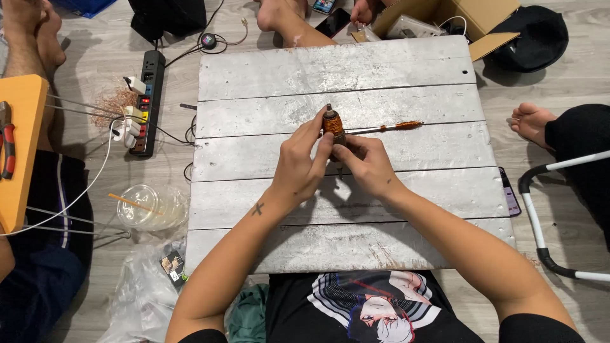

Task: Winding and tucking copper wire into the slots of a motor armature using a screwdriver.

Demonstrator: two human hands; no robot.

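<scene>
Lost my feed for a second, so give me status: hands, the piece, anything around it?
Left hand and right hand both pinch the copper-wound coil, raised over the white plank board. Thin rod with copper winding lies beside it.

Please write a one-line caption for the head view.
Both hands hold a copper-wound rotor over a grey wooden board.

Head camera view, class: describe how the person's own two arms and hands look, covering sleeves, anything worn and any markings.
Both forearms are bare, with no sleeves reaching them. The left hand has a small dark cross-shaped mark on the forearm just below the wrist. The right hand shows a tiny dark mark near the wrist. No gloves, rings, watch or bracelets are visible on either. Dark fabric edges show at both upper arms.
</scene>
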